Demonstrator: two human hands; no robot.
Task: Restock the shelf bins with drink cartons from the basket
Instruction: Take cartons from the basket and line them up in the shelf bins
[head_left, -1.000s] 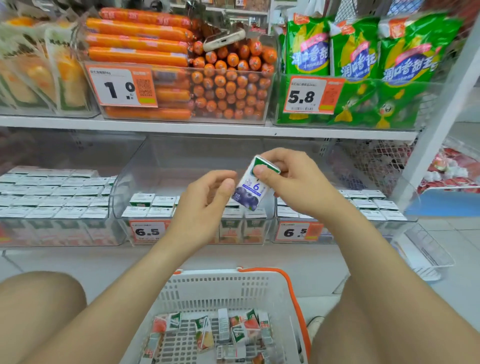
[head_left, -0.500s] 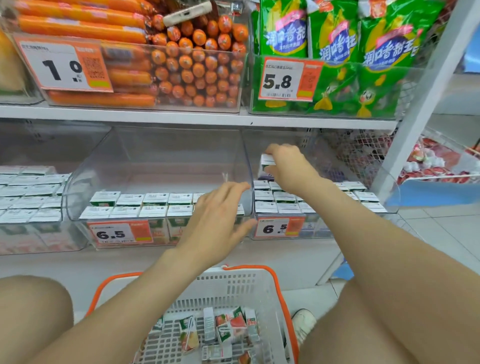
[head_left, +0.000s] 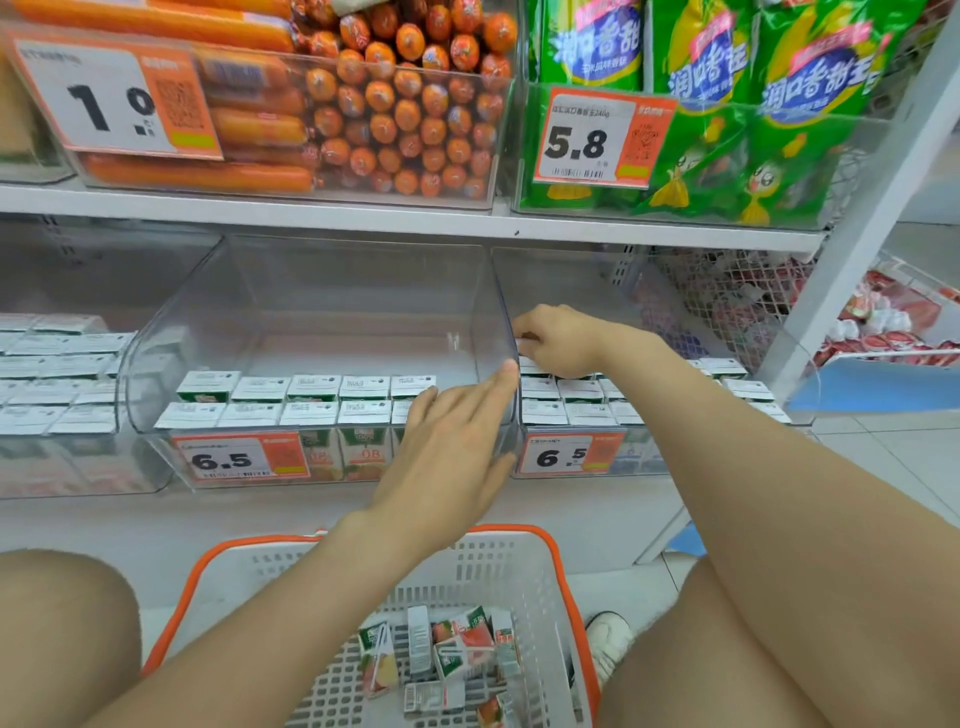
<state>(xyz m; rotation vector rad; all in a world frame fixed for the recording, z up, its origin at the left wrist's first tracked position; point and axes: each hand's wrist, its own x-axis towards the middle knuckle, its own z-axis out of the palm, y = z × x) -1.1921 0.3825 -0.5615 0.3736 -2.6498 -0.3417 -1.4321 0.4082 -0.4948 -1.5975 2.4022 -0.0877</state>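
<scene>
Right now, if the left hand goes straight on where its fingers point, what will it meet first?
Probably the middle bin's clear side wall: the left hand points up-right, fingertips about at its front edge. Depth is unclear.

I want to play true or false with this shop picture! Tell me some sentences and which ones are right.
1. The basket is empty. False: cartons lie in it.
2. The right hand is in the right bin. True: its fingers curl on a carton there.
3. The left hand holds a carton. False: it is open and holds nothing.
4. The tag on the middle bin says 6.5. True.
</scene>
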